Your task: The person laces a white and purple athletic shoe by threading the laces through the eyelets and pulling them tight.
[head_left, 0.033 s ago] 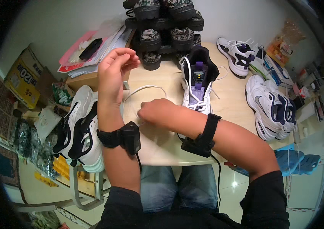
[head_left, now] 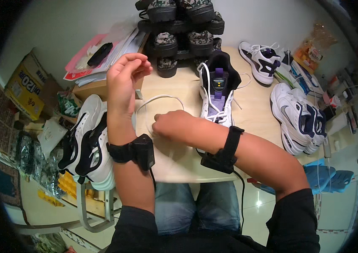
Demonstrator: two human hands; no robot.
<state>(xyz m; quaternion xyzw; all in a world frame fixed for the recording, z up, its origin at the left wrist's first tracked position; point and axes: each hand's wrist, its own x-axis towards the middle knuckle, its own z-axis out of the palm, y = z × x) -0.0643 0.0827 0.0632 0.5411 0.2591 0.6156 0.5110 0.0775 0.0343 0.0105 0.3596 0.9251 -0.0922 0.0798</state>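
Observation:
A white and purple sneaker [head_left: 217, 99] stands on the table, its toe end covered by my right forearm. A white shoelace [head_left: 160, 96] curves over the tabletop to the left of that sneaker and passes beside my right hand [head_left: 168, 124]. This hand is closed low over the table, knuckles up; the lace appears to run into its fingers, which are mostly hidden. My left hand [head_left: 126, 78] is raised near the stack of papers, its fingers bent in toward the thumb. What lies between those fingertips, if anything, cannot be made out.
Camouflage shoes [head_left: 166, 44] fill a black rack at the back. White sneakers [head_left: 299, 120] and another white and purple sneaker [head_left: 263, 61] sit at right. More white shoes [head_left: 88, 139] stand left of my left forearm. Papers [head_left: 98, 63] are piled at the back left.

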